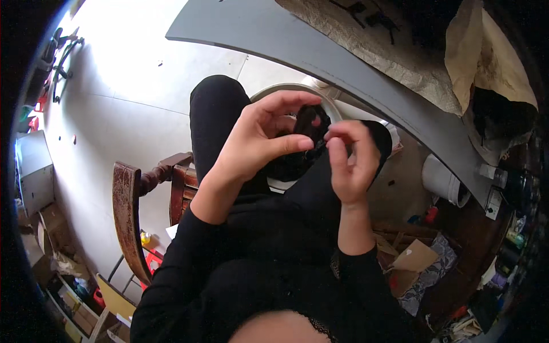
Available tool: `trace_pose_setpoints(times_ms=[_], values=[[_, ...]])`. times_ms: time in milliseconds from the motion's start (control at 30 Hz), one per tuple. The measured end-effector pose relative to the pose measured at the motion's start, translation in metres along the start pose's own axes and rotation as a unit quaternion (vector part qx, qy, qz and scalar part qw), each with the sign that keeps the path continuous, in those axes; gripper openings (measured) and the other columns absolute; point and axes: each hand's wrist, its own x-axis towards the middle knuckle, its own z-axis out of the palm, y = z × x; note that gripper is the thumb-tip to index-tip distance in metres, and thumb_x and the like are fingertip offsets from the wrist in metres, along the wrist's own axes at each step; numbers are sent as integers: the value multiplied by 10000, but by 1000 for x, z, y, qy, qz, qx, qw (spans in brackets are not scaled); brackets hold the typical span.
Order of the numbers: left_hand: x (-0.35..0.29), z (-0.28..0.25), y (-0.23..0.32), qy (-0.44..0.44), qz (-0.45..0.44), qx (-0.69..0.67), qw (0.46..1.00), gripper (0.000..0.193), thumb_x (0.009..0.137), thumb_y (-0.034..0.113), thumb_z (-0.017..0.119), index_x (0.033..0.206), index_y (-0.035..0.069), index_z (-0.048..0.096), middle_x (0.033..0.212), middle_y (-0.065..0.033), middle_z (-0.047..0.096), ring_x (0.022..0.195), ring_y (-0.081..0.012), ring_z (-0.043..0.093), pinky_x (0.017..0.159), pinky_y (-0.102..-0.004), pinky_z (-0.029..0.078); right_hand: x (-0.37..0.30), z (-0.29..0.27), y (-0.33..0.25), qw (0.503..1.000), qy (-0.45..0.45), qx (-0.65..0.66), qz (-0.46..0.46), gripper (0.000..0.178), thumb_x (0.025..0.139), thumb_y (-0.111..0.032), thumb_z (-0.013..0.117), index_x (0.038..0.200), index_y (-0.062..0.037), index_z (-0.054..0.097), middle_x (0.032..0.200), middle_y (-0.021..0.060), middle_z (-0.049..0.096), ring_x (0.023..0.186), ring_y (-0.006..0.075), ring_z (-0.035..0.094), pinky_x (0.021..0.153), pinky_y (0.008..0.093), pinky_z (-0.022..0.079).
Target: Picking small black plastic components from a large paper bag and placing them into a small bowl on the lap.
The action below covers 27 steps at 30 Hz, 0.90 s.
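Observation:
My left hand (260,128) is curled around a small black piece with a hole through it (307,121); a fingertip shows pink through the opening. Its exact kind I cannot make out. Close by on the right, my right hand (355,163) has its thumb and forefinger drawn together in a pinch. Whatever lies between those fingertips, if anything, is too small to see. Below both hands, between my knees, stands a pale round tub (280,185) with a heap of black pieces (289,166) in it, partly hidden by my hands and legs.
A grey tabletop (320,60) curves across the upper right, with a woven sack (394,71) on it. A white bucket (443,177) lies beneath it. To my left is a wooden chair (128,211). Cardboard scraps (414,257) lie at the lower right.

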Motion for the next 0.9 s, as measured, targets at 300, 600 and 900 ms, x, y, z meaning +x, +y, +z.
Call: trace_pose_setpoints(times_ms=[300,600,900], values=[[-18,12,-1,13,91,237,967,308,761,11,661,995,-2,463,862,-75,553,850,-114,560,750,-242,444,7,-3,-11,997,-57,56,0,98,849,-67,544,926,-7,555,905,85,518,736,115,467,639,202,378],[-23,13,-13,46,175,288,940,127,796,34,600,875,-32,526,838,-107,549,782,-177,542,708,-264,426,-10,20,-15,996,52,70,21,105,840,-84,556,925,-24,542,912,106,524,758,184,519,646,275,436],[-27,16,-21,31,137,160,977,118,812,59,592,866,-27,531,859,-94,523,815,-142,501,724,-244,403,-18,20,-19,995,75,-48,-47,112,834,-72,561,924,-6,545,921,132,538,770,230,542,669,304,448]])
